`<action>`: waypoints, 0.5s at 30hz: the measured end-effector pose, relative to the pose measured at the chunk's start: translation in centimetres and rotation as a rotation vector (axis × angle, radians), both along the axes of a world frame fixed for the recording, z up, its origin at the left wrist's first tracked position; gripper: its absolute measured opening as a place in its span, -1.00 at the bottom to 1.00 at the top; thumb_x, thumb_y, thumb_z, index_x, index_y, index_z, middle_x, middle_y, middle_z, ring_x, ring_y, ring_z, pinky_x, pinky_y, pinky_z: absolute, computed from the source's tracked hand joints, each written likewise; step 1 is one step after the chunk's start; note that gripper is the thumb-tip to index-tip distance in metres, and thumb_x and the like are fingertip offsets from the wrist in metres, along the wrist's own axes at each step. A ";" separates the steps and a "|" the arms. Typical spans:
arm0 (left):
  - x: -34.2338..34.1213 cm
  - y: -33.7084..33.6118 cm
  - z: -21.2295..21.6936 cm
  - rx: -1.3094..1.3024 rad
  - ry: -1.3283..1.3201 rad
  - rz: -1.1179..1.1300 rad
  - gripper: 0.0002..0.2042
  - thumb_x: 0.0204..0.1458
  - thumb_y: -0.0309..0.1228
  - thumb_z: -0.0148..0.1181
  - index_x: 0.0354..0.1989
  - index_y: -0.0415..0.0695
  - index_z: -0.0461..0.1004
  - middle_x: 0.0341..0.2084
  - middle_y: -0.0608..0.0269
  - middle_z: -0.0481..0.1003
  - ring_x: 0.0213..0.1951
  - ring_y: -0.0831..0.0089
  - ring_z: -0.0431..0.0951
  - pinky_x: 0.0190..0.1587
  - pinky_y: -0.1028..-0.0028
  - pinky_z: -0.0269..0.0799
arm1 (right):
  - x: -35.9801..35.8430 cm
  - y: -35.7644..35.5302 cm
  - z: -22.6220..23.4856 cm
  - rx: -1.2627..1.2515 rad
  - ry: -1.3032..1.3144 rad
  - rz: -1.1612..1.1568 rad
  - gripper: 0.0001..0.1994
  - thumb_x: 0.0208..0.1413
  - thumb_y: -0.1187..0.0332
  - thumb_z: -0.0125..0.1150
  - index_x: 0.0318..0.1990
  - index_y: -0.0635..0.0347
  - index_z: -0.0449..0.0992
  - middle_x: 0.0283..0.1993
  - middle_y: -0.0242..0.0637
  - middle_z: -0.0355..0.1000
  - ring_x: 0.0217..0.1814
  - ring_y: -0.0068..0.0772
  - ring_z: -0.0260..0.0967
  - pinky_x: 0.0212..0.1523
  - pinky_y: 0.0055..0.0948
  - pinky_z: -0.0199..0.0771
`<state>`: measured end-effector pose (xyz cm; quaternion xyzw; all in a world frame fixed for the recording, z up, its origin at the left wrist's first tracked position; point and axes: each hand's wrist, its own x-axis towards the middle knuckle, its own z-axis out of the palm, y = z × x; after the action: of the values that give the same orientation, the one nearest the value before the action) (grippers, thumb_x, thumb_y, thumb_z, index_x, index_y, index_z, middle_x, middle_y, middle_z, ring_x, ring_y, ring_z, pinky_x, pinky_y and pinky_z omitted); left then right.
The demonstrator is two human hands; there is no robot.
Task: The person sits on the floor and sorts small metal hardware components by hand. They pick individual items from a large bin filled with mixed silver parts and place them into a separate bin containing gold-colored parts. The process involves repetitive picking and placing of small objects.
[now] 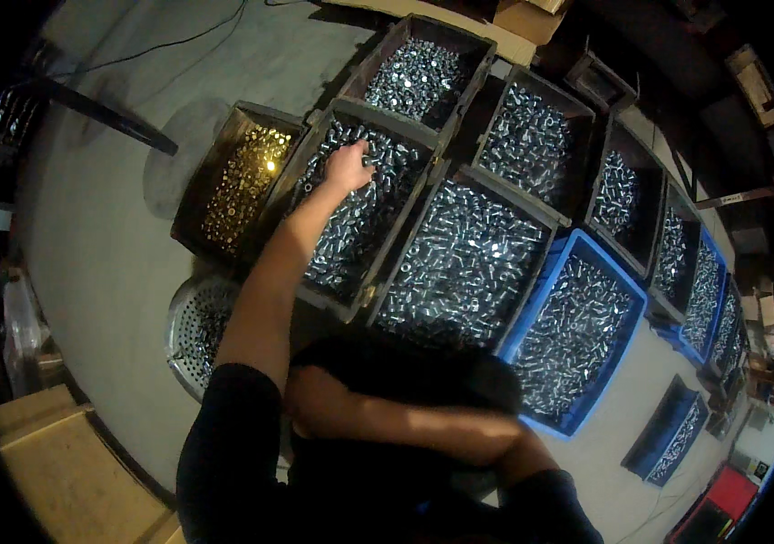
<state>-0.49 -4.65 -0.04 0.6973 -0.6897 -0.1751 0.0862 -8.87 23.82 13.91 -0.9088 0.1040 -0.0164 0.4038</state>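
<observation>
My left arm stretches forward over a dark wooden crate (358,295) filled with small silvery metal fittings (341,227), short and cylindrical. Among the pieces in its far half is my left hand (349,168), its fingers curled down onto them. What those fingers grip, if anything, is hidden. My right forearm lies bent across my body, above my dark clothing. Toward my left arm, the end of that forearm with my right hand (312,401) is in shadow, and its fingers do not show.
Left of the crate stands a box of brass-coloured pieces (246,186), with a perforated metal bowl (189,340) nearer me. More crates of metal parts (464,258) and a blue bin (618,354) extend rightward. A cardboard box (78,471) lies lower left; a black post (106,113) crosses upper left.
</observation>
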 end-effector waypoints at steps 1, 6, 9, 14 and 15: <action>-0.1 0.1 0.1 -0.038 0.042 0.002 -0.68 -0.26 -0.33 0.23 -0.26 -0.10 0.43 -0.39 0.00 0.48 -0.28 0.08 0.47 -0.21 0.21 0.37 | -0.1 -0.1 0.2 0.032 0.018 -0.002 -0.88 -0.30 0.40 0.18 -0.49 0.11 0.52 -0.47 -0.22 0.44 -0.48 -0.24 0.42 -0.47 -0.34 0.39; 1.2 0.1 0.0 -0.112 0.008 -0.125 -0.74 -0.19 -0.41 0.14 -0.25 -0.13 0.44 -0.43 -0.09 0.45 -0.33 0.02 0.45 -0.25 0.15 0.35 | 0.7 0.4 0.1 -0.020 0.062 0.006 -0.89 -0.35 0.38 0.21 -0.55 0.14 0.52 -0.53 -0.21 0.42 -0.47 -0.22 0.42 -0.46 -0.33 0.40; 1.2 -0.2 -1.0 -0.167 -0.061 -0.165 -0.85 -0.18 -0.42 0.11 -0.41 -0.20 0.43 -0.51 -0.04 0.46 -0.36 0.02 0.47 -0.28 0.14 0.37 | 0.5 0.8 -0.5 -0.044 -0.014 -0.045 -0.91 -0.36 0.39 0.20 -0.59 0.16 0.51 -0.56 -0.20 0.41 -0.48 -0.21 0.41 -0.46 -0.32 0.40; 0.9 0.0 0.4 -0.092 -0.249 -0.120 -0.80 -0.16 -0.31 0.11 -0.48 -0.20 0.49 -0.46 0.00 0.48 -0.35 0.09 0.50 -0.31 0.22 0.41 | -0.8 -0.8 2.2 0.004 0.041 -0.044 -0.91 -0.37 0.39 0.18 -0.62 0.17 0.49 -0.57 -0.19 0.40 -0.48 -0.21 0.41 -0.50 -0.33 0.39; 1.2 0.1 0.5 -0.073 -0.280 -0.106 -0.80 -0.17 -0.30 0.12 -0.48 -0.18 0.50 -0.46 0.01 0.49 -0.35 0.10 0.50 -0.30 0.22 0.41 | -0.8 -0.7 2.4 -0.025 0.016 -0.048 -0.92 -0.37 0.38 0.17 -0.63 0.16 0.49 -0.57 -0.19 0.40 -0.48 -0.22 0.42 -0.50 -0.34 0.38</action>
<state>0.72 -4.56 0.42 0.6740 -0.7366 -0.0555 0.0051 -9.63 23.17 16.32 -0.9111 0.1286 -0.0199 0.3910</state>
